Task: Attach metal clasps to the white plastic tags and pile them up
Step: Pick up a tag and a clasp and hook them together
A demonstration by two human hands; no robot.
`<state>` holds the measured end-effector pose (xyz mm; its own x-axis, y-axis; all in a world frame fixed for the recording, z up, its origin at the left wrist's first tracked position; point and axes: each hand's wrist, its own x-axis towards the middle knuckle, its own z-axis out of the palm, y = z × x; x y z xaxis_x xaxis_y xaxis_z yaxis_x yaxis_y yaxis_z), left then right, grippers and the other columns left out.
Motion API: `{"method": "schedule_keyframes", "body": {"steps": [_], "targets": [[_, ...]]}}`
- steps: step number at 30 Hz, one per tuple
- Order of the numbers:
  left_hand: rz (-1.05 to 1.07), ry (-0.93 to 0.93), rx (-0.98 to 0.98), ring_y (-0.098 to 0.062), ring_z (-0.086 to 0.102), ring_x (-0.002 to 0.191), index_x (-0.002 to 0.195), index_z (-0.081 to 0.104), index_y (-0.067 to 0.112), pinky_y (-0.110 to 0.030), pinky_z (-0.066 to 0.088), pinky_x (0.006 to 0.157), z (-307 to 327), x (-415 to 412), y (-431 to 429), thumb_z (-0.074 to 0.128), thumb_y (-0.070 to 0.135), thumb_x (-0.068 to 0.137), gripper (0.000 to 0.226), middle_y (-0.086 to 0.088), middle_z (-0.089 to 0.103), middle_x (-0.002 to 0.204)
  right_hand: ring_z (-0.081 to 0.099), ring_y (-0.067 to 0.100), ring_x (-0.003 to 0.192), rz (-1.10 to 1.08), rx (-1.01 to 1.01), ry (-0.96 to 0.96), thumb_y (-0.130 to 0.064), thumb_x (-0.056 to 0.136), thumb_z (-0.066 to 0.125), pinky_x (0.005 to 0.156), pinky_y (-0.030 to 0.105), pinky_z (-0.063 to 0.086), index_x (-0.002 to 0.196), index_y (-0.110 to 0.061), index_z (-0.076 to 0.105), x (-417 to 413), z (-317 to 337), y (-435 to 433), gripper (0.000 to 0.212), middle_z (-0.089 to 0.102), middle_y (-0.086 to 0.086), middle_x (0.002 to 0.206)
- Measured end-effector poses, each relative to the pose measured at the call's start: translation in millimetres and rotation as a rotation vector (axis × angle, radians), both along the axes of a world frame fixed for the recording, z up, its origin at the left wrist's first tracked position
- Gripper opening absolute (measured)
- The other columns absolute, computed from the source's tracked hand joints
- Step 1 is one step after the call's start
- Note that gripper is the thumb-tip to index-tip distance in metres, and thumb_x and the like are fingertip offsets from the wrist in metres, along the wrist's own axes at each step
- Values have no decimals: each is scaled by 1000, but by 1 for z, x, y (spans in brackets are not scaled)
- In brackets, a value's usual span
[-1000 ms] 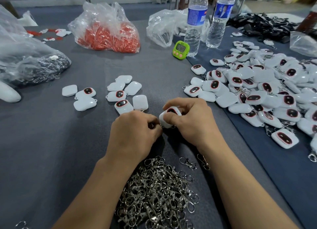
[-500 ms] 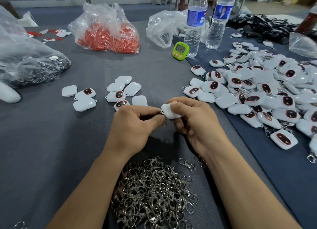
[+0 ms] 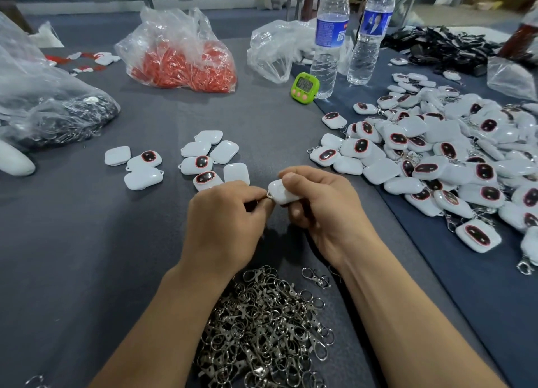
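1. White plastic tag (image 3: 281,192): it is held just above the worktop (image 3: 72,242), about midway between the left and right edges and nearer the near edge, with a plain white side turned up.
2. The right hand (image 3: 326,210) holds the white plastic tag; its fingers (image 3: 294,181) are curled round it, with the thumb lying over the top.
3. The left hand (image 3: 224,221) meets the tag at its left corner. Its fingers (image 3: 256,191) are pressed together in a pinch on a metal clasp (image 3: 269,196), of which only a small glint shows.
4. A heap of clasps (image 3: 262,329) lies at the near edge, between the two forearms, with one or two strays just beside it.
5. Loose tags (image 3: 203,160) lie flat just beyond the hands, towards the left edge. Some show a dark, red-rimmed window and some the plain side.
6. A big pile of tags (image 3: 436,160) spreads along the right edge on a darker blue cloth, with clasps showing on several of them.
7. A green timer (image 3: 304,87) stands towards the far edge, just beside two water bottles (image 3: 330,38).
8. A clear bag of red parts (image 3: 186,61) sits near the far edge, and a bag of dark parts (image 3: 43,105) sits at the left edge.
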<state>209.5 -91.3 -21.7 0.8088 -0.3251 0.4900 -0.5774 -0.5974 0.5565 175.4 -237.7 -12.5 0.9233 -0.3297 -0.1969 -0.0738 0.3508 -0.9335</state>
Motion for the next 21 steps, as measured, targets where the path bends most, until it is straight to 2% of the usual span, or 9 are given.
{"method": "schedule_keyframes", "body": {"steps": [1, 4, 7, 9, 11, 15, 18, 20, 21], "targets": [[-22, 109, -115, -14, 59, 58, 79, 79, 33, -28, 45, 56, 0, 2, 0, 78, 30, 82, 4, 9, 65, 61, 41, 8, 37, 10, 23, 7, -2, 96, 61, 35, 16, 30, 88, -8, 70, 0, 0, -1, 13, 65, 7, 62], [-132, 432, -374, 1, 54, 50, 79, 81, 37, -10, 39, 52, 0, 8, -1, 82, 17, 82, 20, 17, 66, 56, 44, 7, 39, 38, 106, 20, -3, 99, 58, 37, 15, 35, 88, -8, 72, 0, 1, -1, 18, 67, 6, 65], [-199, 624, -519, -6, 45, 47, 74, 82, 30, -15, 39, 50, 4, 10, -3, 77, 11, 86, 23, 9, 60, 53, 44, 7, 42, 47, 157, 36, -6, 100, 56, 40, 14, 37, 91, -7, 73, 1, 1, -1, 19, 66, 5, 65], [-200, 651, -561, -7, 43, 47, 73, 83, 30, -15, 38, 48, 5, 10, -4, 75, 12, 88, 25, 5, 58, 52, 43, 7, 41, 44, 183, 28, -6, 100, 56, 40, 14, 37, 94, -7, 73, 2, 2, 0, 17, 66, 6, 64], [-170, 569, -511, -7, 39, 48, 74, 82, 32, -17, 34, 48, 4, 10, -3, 76, 14, 87, 23, 7, 54, 51, 43, 7, 40, 22, 178, 9, -5, 99, 57, 39, 15, 35, 95, -8, 72, 2, 1, 1, 16, 66, 4, 64], [-153, 318, -244, -3, 43, 50, 72, 79, 26, -19, 34, 50, 2, 6, 2, 76, 25, 86, 14, 9, 55, 51, 39, 9, 39, -57, 58, -67, -2, 95, 63, 38, 19, 28, 90, -11, 73, 0, -1, 4, 14, 63, 5, 64], [-111, 233, -78, -11, 53, 55, 73, 77, 22, -25, 40, 53, 1, 3, 2, 68, 38, 81, 20, 5, 59, 55, 40, 10, 39, -112, -128, -110, 1, 88, 68, 39, 18, 31, 84, -16, 76, -1, -5, 5, 19, 62, 5, 63], [-58, 90, 64, -19, 56, 60, 74, 78, 21, -36, 43, 58, 1, 2, 2, 66, 36, 83, 21, 1, 61, 59, 44, 11, 42, -120, -285, -130, -2, 84, 72, 43, 20, 36, 83, -19, 77, -2, -6, 7, 17, 62, 0, 58], [-39, 6, 131, -24, 57, 62, 74, 78, 20, -36, 43, 56, 1, 1, 2, 68, 32, 85, 19, 0, 62, 61, 46, 10, 44, -119, -347, -131, -5, 82, 73, 45, 21, 38, 83, -20, 77, -2, -7, 8, 15, 62, -3, 56]]}}
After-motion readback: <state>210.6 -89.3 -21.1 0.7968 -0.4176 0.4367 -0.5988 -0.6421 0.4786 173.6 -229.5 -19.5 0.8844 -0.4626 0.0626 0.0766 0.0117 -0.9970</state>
